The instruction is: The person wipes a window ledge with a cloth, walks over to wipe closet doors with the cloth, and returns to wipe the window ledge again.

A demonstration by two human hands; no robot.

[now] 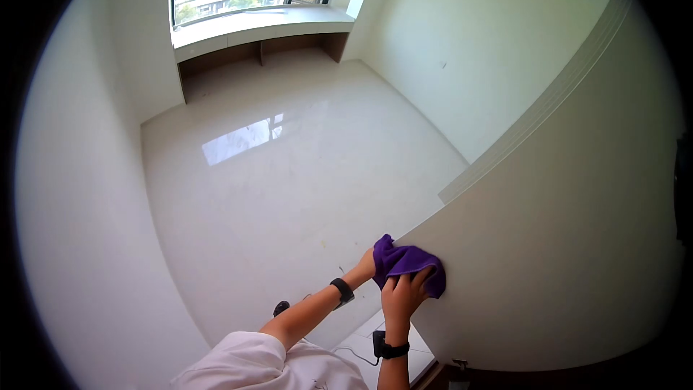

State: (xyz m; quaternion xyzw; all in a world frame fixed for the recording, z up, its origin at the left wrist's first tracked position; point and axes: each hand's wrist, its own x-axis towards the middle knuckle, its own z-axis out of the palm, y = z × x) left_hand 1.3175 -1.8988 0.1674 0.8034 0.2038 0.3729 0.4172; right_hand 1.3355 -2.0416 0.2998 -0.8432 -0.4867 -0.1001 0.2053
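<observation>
A purple cloth [408, 258] is draped against the near edge of a large pale panel [534, 245], bunched and folded. My right hand [404, 295] presses on the cloth from the front, with its fingers bent into the fabric. On the far side of the panel edge, my left hand [367, 266] reaches into the cloth's left part, and its fingers are mostly covered by the fabric. Both wrists wear dark bands, and a cable runs from the right one.
A glossy pale floor [289, 188] stretches to a window ledge [263, 27] with open compartments beneath it. White walls stand at the left [79, 173] and right [476, 50]. A metal hinge [459, 364] shows at the panel's bottom.
</observation>
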